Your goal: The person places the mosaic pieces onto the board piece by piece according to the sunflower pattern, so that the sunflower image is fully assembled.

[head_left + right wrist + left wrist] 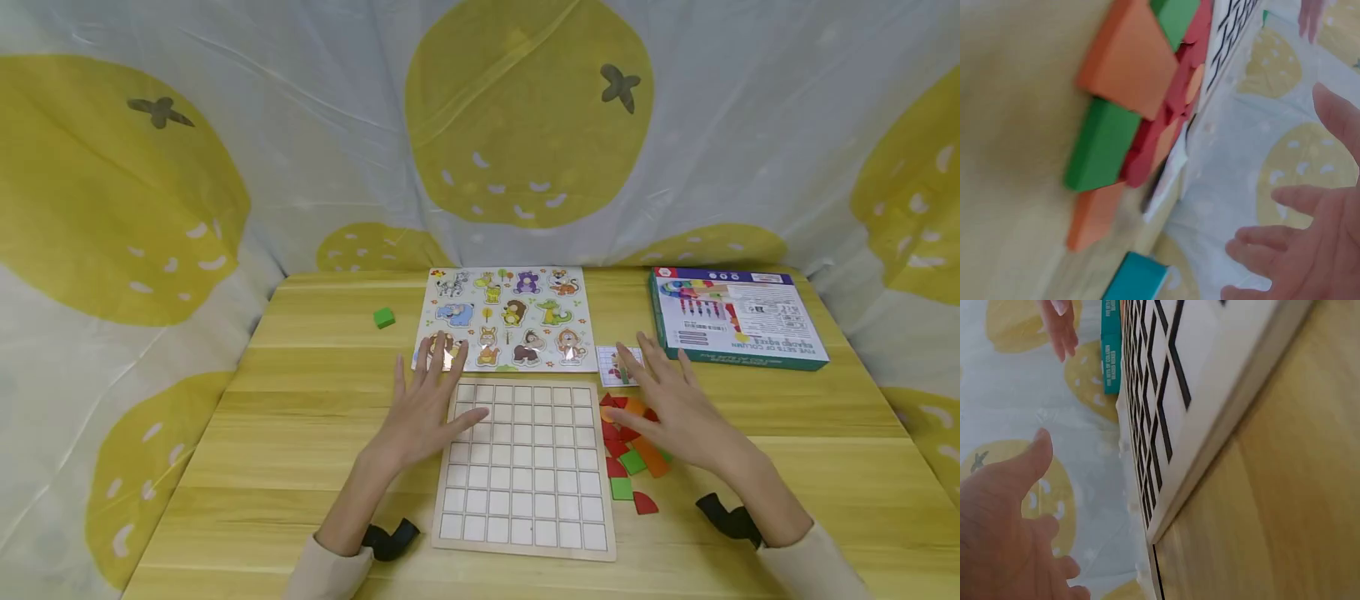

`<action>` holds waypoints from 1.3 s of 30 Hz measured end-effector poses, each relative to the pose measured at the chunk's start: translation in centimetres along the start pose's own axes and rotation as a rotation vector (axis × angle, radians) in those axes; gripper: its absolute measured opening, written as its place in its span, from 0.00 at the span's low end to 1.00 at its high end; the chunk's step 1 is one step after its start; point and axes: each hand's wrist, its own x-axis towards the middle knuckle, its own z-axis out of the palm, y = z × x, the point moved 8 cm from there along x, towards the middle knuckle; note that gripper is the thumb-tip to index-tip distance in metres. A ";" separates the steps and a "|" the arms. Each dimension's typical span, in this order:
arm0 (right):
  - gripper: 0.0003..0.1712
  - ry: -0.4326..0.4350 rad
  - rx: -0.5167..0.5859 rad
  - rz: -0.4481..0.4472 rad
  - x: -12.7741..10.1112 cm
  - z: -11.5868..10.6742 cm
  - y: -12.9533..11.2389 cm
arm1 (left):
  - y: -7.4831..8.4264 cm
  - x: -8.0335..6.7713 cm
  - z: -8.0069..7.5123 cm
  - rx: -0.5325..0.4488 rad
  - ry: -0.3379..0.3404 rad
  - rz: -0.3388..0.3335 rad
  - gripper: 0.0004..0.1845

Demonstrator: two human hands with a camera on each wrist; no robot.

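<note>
In the head view my left hand [422, 417] hovers with spread fingers over the upper left corner of a white grid board [522, 467]. My right hand [678, 412], fingers also spread, is above a pile of red, orange and green wooden pieces [633, 462] beside the board's right edge. Neither hand holds anything. A small pattern card [611, 367] lies partly under the right fingers. The right wrist view shows an orange block [1132, 59] and a green block [1104, 144] close up. The left wrist view shows the board's edge [1229, 419] and my extended thumb.
An animal puzzle board [495, 321] lies behind the grid board. One green block [384, 317] sits to its left. A flat teal box [742, 321] is at the back right. Patterned cloth [337, 150] hangs along the table's back and sides.
</note>
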 end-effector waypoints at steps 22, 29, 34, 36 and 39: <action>0.23 -0.023 0.317 0.019 -2.3 0.3 5.1 | -1.1 -3.4 3.2 -0.310 -0.327 0.048 0.65; 0.16 -0.021 0.340 0.032 -2.1 0.6 5.8 | -1.0 -3.6 3.3 -0.266 -0.334 0.067 0.67; 0.12 -0.088 0.368 0.040 -1.7 1.3 5.7 | -1.1 -3.6 3.4 -0.238 -0.328 0.075 0.69; 0.11 -0.115 0.375 0.046 -1.5 1.5 5.7 | -1.2 -3.5 3.6 -0.235 -0.332 0.071 0.69; 0.11 -0.156 0.392 0.051 -1.2 1.8 5.6 | -1.3 -3.5 3.8 -0.225 -0.341 0.062 0.71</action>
